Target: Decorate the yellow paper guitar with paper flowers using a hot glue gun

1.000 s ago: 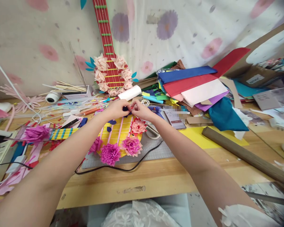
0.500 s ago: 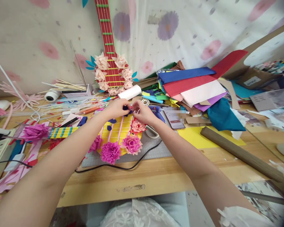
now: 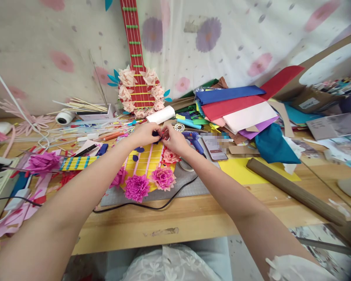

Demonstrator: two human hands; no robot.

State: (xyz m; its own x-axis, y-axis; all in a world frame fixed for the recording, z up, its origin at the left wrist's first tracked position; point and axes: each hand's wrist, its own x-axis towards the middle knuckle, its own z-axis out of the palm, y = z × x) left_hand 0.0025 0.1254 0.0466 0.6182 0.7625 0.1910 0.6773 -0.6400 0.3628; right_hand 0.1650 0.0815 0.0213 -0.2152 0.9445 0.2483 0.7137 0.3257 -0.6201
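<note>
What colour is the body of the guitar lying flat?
Yellow; the guitar shows best in the head view.

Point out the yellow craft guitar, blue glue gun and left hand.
Yellow craft guitar (image 3: 142, 162), head view: front of body
Blue glue gun (image 3: 196, 141), head view: top of handle
Left hand (image 3: 145, 134), head view: back of hand

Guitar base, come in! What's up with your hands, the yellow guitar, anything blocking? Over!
Left hand, right hand close together at dark-blue piece; exact grip unclear. Yellow guitar lying on mat. Glue gun beside right hand, not blocking.
</note>
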